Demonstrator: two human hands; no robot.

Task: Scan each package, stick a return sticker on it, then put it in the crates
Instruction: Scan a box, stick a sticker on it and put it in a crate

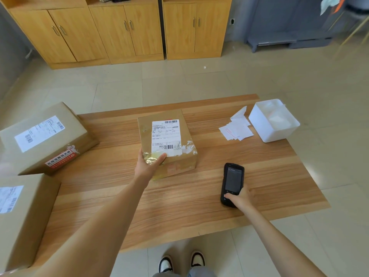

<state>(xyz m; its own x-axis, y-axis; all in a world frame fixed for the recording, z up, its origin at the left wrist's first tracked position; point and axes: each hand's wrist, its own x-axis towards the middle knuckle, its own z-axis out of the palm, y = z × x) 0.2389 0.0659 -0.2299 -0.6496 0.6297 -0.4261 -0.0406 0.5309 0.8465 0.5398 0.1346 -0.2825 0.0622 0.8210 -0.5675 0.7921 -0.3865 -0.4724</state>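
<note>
A cardboard package (166, 141) sits on the wooden counter (259, 176), near its centre, with a white shipping label (166, 136) facing up. The left hand (148, 163) grips the package's near left corner, thumb on top by the label's lower edge, remaining fingers hidden behind the box side. The right hand (240, 197) holds a black scanner (232, 183) by its lower end, thumb on the buttons below the screen; the scanner is to the right of the package and apart from it. Whether the scanner touches the counter cannot be determined.

Two further boxes are at the left: one (45, 136) at the counter's far left corner, tilted, carrying a white label and a red sticker; one (22, 216) nearer. At the far right lie loose white stickers (236, 129), just beside a white bin (273, 120).
</note>
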